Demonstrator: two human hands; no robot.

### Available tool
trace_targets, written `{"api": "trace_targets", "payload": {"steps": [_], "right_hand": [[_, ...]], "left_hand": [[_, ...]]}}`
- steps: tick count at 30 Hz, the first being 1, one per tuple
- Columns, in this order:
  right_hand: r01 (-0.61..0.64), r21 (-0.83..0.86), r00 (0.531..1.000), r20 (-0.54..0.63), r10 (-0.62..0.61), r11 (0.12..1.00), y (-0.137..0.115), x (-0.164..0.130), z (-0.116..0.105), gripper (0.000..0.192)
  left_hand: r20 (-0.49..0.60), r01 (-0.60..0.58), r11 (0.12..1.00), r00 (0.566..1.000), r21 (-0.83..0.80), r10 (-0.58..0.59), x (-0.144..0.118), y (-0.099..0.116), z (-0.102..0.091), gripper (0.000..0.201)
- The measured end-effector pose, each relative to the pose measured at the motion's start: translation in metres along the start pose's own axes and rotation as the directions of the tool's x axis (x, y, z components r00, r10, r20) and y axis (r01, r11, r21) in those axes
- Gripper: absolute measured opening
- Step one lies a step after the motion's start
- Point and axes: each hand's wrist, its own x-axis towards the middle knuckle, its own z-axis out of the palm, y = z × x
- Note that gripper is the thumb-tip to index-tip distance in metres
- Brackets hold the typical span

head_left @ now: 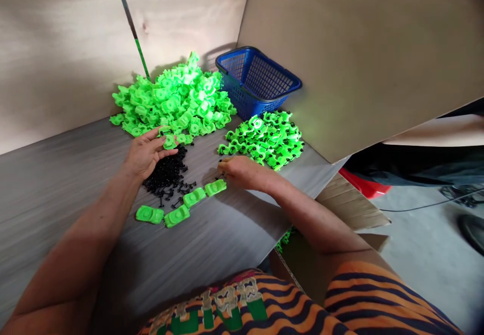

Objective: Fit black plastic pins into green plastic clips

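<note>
Between the fingers and thumb of my left hand (143, 154) is a green toy car body (169, 142), held above a pile of black wheel axles (166, 171). My right hand (242, 171) is closed in a pinch, with small dark ends of a wheel axle (220, 176) showing at the fingertips; the rest is hidden. Just left of and below it, several green car bodies (177, 215) lie in a loose row on the table. Behind my left hand rises a large heap of green car bodies (170, 98). Beyond my right hand lies a smaller pile of cars fitted with black wheels (270, 141).
A blue plastic basket (257, 104) stands at the back, against the corner of the wooden back board (68, 47) and a cardboard side panel (363, 47). Below the grey table's (45, 183) right edge is an open cardboard box (313, 269). Another person's arm (438, 130) shows at right.
</note>
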Motion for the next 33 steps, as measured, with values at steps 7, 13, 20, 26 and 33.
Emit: {"api": "trace_targets", "payload": {"steps": [7,13,20,26,33], "right_hand": [[-0.048,-0.225,0.996,0.064,0.064,0.973,-0.004,0.007,0.022,0.017],[-0.022,-0.053,0.991,-0.133,0.015,0.998,0.001,0.022,0.019,0.020],[0.220,0.427,0.797,-0.597,0.090,0.877,-0.018,0.071,0.021,0.016],[0.263,0.477,0.749,-0.648,0.134,0.838,-0.032,0.078,0.041,0.012],[0.262,0.276,0.703,-0.711,0.013,0.925,-0.032,0.071,0.040,0.016]], "left_hand": [[0.052,0.065,0.998,0.997,0.002,-0.065,0.000,0.000,-0.003,0.022],[0.163,0.061,0.997,0.985,-0.052,-0.051,0.001,0.001,-0.004,0.031],[0.247,0.052,0.992,0.969,-0.117,-0.021,0.000,-0.002,-0.001,0.031],[0.280,0.065,0.992,0.960,-0.108,-0.033,-0.007,-0.010,0.008,0.040],[0.278,0.068,0.992,0.960,-0.103,-0.037,-0.015,-0.011,0.016,0.043]]}}
